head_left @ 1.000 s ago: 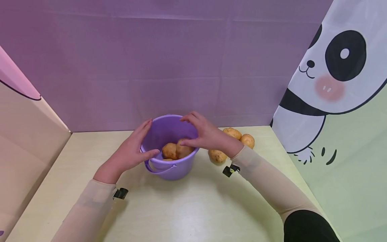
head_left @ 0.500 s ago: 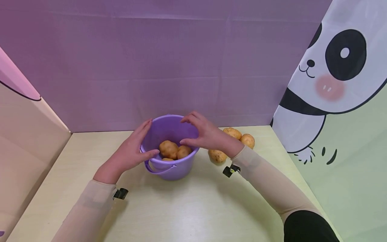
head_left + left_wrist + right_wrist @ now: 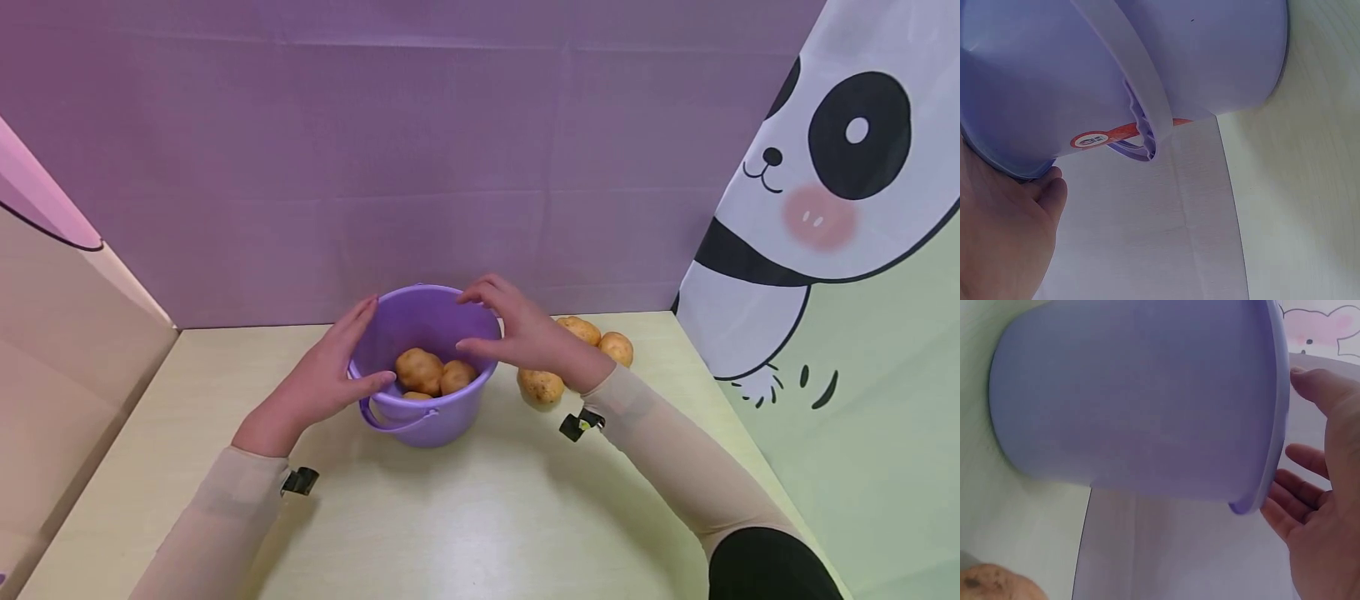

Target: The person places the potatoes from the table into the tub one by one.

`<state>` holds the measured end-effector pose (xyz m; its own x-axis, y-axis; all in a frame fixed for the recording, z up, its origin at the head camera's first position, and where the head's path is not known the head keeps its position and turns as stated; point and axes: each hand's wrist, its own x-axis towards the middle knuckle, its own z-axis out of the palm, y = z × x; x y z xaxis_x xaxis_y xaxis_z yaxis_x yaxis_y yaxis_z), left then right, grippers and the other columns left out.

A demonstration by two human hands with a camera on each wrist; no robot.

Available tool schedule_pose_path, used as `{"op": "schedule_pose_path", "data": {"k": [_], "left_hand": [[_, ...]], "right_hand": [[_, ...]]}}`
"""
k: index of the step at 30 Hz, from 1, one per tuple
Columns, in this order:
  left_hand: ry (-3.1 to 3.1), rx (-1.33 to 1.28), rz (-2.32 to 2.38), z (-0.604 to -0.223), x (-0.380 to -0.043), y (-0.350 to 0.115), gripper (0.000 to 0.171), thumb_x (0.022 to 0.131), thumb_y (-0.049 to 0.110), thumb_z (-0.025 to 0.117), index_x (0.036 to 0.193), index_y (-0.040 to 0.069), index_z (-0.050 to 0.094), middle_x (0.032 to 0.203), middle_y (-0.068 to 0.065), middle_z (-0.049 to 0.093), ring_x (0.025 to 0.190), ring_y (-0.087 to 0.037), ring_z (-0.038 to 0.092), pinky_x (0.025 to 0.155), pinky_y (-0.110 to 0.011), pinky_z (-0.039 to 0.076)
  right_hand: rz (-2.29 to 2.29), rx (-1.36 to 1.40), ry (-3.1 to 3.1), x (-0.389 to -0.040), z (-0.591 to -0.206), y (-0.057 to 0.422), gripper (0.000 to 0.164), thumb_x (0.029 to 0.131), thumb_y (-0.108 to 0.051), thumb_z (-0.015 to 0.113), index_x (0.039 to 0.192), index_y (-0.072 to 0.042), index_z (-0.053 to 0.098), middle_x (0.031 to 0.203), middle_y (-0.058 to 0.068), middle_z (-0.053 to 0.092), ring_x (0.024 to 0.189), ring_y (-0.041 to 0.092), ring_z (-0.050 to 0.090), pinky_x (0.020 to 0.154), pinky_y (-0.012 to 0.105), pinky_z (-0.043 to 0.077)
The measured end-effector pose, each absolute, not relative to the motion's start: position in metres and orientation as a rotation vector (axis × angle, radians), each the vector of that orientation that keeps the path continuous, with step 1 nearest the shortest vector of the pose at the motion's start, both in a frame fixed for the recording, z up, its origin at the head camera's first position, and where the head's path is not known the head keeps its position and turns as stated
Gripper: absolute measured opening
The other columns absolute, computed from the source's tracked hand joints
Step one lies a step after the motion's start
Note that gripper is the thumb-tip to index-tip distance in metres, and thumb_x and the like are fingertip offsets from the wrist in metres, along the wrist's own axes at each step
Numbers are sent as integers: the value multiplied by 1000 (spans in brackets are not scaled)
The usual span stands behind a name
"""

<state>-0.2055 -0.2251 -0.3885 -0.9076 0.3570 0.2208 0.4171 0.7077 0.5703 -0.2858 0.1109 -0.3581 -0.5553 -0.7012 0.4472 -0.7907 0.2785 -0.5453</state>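
Observation:
A purple bucket [image 3: 442, 425] stands upright on the table, its handle hanging down at the front. Inside it lie a large potato [image 3: 418, 371], a second potato [image 3: 457, 377] and a sliver of a third [image 3: 416, 395]. My left hand [image 3: 318, 375] holds the bucket's left rim, thumb over the opening and fingers along the back edge. At the right rim hovers my right hand [image 3: 528, 329], fingers loosely bent with nothing between them; the right wrist view shows them around the bucket's mouth.
Beside the bucket, to the right, lie three potatoes: one at the back [image 3: 578, 330], one further right [image 3: 616, 347] and a front one [image 3: 540, 387], partly behind the right forearm. A purple wall sheet [image 3: 360, 167] rises just behind the bucket.
A potato by the right fingers has dropped into the bucket and the potatoes there have shifted. My right hand has since drawn slightly right. The left hand keeps its place on the rim.

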Motion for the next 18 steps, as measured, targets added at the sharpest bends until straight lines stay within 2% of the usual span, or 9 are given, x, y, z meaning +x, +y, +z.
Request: {"op": "schedule_pose_path", "data": {"k": [9,14,18], "left_hand": [[-2797,-654,-976,-390,-206,-226,108,98,44,81,176,2,19,185,-15,14,168,-45,18,128,-72,26],[-2792,-657,-985,-390,-206,-226,108,98,43,81,176,2,20,184,-16,14,168,-45,18,129,-72,25],[-2789,-657,-984,-391,-206,-227,108,98,44,81,176,3,20,184,-16,14,168,-45,18,128,-72,26]], "right_hand": [[1194,1357,-2399,-284,-363,135,47,99,-19,86,138,-1,66,135,17,62,129,34,60,112,52,53],[1225,1303,-2406,-283,-371,148,44,99,-16,85,138,-4,67,136,9,63,131,27,59,112,50,52],[1247,1276,-2404,-281,-376,157,44,99,-16,85,139,-9,68,137,5,63,132,29,59,111,49,50]]}}
